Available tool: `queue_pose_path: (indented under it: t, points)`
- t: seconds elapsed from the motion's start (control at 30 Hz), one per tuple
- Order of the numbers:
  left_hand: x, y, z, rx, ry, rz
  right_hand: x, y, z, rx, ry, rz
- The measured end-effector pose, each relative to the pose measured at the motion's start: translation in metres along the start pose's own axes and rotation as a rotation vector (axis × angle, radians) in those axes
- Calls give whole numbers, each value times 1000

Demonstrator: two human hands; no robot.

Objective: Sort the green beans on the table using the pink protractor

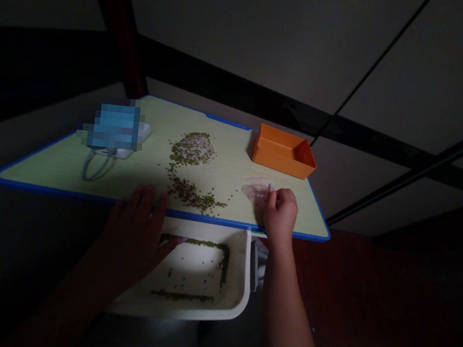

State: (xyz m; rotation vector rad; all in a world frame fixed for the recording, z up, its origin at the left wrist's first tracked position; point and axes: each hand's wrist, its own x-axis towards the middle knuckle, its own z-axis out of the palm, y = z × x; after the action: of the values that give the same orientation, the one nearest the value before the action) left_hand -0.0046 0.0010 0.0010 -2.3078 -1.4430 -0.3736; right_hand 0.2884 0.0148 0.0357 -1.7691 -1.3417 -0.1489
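Observation:
My left hand lies flat with fingers spread on the near edge of the pale table, partly over the rim of a white tray held below the table edge. The tray holds a scatter of small green beans. A trail and pile of mixed green and pale beans lies on the table just beyond my left fingertips. My right hand rests on the table to the right, fingers curled on the edge of a thin clear plastic piece.
An orange rectangular bin stands at the table's far right. A white device with a grey cable sits at the far left, partly blurred. The table has a blue rim. A dark post rises behind it.

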Motion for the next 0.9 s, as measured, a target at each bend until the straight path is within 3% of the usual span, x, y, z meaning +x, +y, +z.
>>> queue_pose_path:
  t: [0.2, 0.53, 0.9]
  points:
    - [0, 0, 1, -4, -20, -16, 2, 1, 2, -5, -96, -23]
    - [-1, 0, 5, -9, -22, -34, 22, -18, 0, -399, -208, -31]
    - [-1, -1, 3, -101, -29, -52, 52, -56, 39, -376, -556, -421]
